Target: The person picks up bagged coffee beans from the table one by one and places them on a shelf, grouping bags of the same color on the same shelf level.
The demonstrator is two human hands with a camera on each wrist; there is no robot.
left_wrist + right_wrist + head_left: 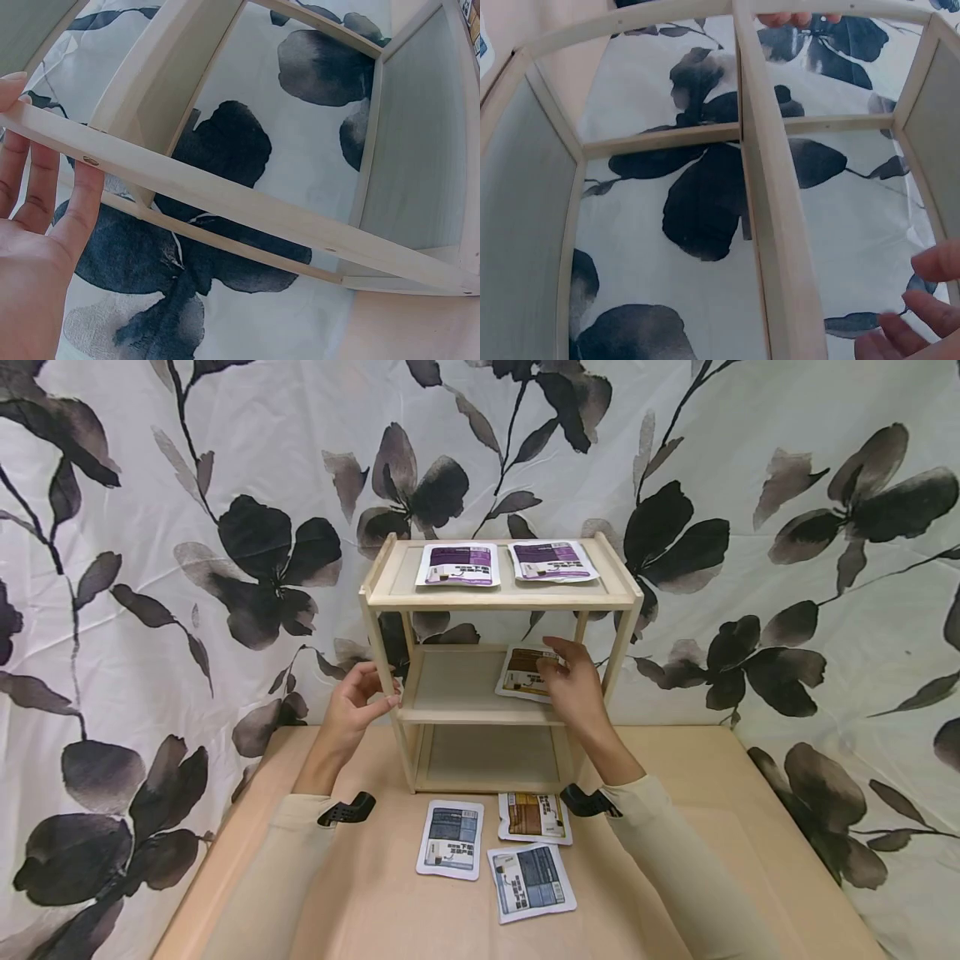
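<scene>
A light wooden three-tier shelf (480, 718) stands on the table. On its left, my left hand (360, 697) holds the front post (187, 180), thumb on one side and fingers on the other. My right hand (576, 689) is above the right part of the middle tier, over a brown-labelled pouch (522, 673) that lies there. In the right wrist view the thumb and fingers (930, 322) are apart, with no pouch visible between them. Two purple-labelled pouches, a left one (458, 565) and a right one (553, 562), lie on the top tier.
In front of the shelf lie a blue-labelled pouch (450, 840), a second blue-labelled pouch (531, 882) and an orange-brown pouch (534, 817) on the table (697, 827). A floral cloth (787, 568) hangs behind. The bottom tier (491, 756) shows its bare panel.
</scene>
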